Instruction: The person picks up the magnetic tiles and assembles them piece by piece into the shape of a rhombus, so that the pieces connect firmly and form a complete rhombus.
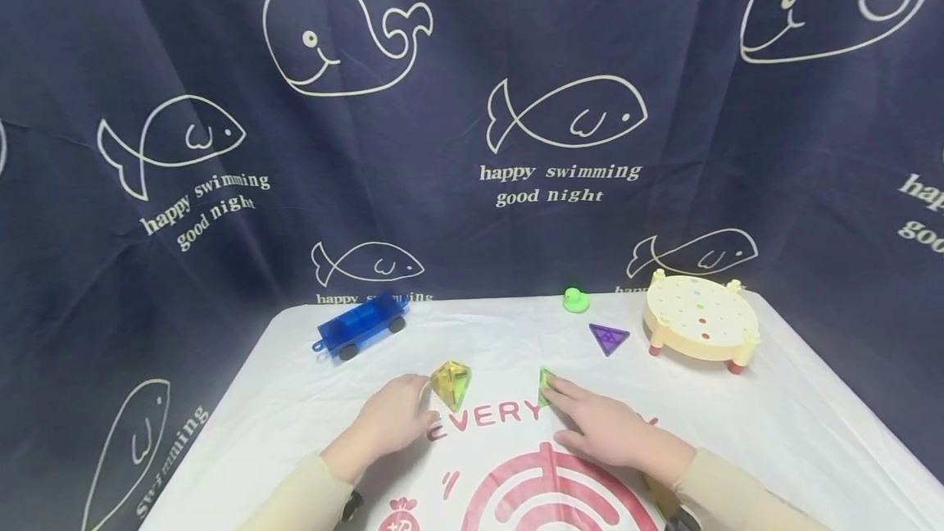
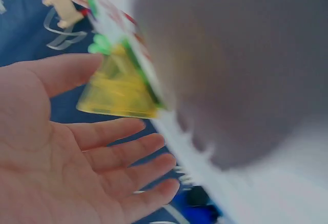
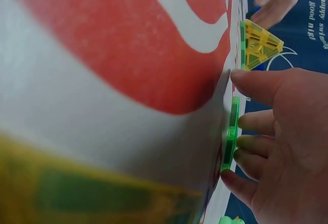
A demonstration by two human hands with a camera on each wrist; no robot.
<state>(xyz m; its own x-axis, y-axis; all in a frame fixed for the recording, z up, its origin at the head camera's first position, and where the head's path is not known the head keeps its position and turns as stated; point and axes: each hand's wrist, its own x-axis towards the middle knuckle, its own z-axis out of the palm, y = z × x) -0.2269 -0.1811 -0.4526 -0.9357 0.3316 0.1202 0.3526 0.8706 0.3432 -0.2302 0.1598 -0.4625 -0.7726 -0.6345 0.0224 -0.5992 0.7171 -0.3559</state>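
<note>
A small pyramid [image 1: 451,384] of translucent yellow magnetic tiles, with a green tile at its base, stands on the white table cover. Just left of it is my left hand [image 1: 396,415], fingers spread; in the left wrist view the thumb overlaps the yellow pyramid [image 2: 119,85]. My right hand [image 1: 601,424] reaches from the right, its fingertips over a flat green triangular tile [image 1: 544,383]. In the right wrist view those fingertips rest along the green tile's edge [image 3: 231,134], with the thumb apart from it.
A blue wheeled car base [image 1: 361,324] stands at the back left. Toward the back right are a green toy duck [image 1: 574,300], a purple triangular tile [image 1: 609,338] and a cream round pegboard stand [image 1: 701,318]. A yellow piece [image 3: 97,193] lies close by the right wrist. Behind hangs a dark blue curtain [image 1: 457,187].
</note>
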